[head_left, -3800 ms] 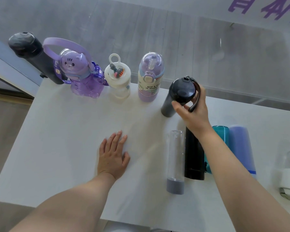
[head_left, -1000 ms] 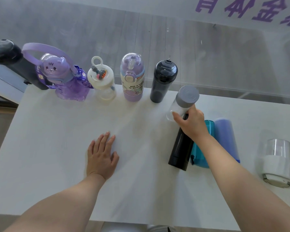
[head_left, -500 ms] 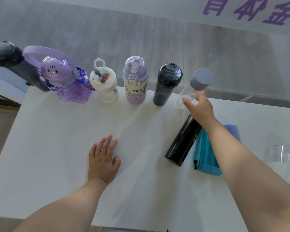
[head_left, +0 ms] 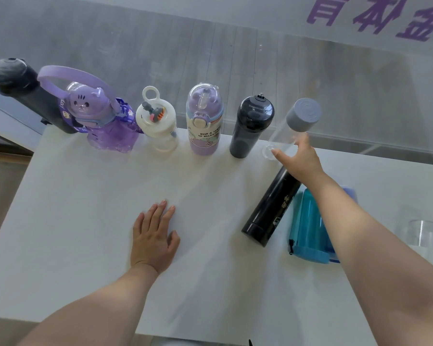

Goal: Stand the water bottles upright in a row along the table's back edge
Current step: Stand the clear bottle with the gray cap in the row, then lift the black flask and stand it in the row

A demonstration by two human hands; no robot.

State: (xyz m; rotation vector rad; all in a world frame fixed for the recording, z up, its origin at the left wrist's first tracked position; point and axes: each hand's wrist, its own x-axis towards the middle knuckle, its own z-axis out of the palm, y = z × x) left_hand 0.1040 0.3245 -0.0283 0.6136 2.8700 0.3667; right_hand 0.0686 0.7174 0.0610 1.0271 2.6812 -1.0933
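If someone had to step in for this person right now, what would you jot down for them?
Left hand: flat on the table, holding nothing.
Right hand: on the clear bottle with the grey cap, at the right end of the row; the bottle leans and is not yet released.
Done: five bottles upright along the back edge, the dark smoky bottle last.
Left: settle the clear one, then stand up the black flask, the teal bottle and a partly hidden blue one, all lying down. The glass container at far right is partly out of view.
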